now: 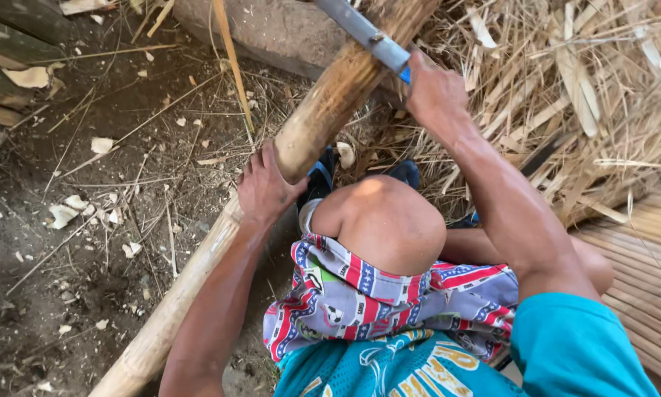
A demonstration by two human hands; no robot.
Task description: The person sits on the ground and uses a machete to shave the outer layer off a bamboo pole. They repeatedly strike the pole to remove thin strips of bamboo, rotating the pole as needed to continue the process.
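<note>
While the fingers of the left hand (pixel 264 187) curl over the long, thick, pale-brown bamboo pole (pixel 301 140), pressed together against its rounded side, that hand pins the pole where it passes beside the bent bare knee (pixel 389 220); the grip looks meant to stop the pole rolling or sliding. The right hand (pixel 433 92) is wrapped in a closed fist around the blue handle of a long, flat grey metal blade (pixel 363 33), whose steel lies across the upper, rougher stretch of the pole, apparently so the edge can bite into its surface. The pole itself runs slantwise from the lower left of the view, over the dark earth floor (pixel 73 279), up to a grey stone block (pixel 271 29) at the top, where it seems propped. Scattered pale chips lie on the ground to the left. On the right, a heap of dry straw-coloured bamboo strips and shavings (pixel 580 95) piles up, and beneath it a mat of neat split bamboo slats (pixel 646 257) lies near the person's leg.
</note>
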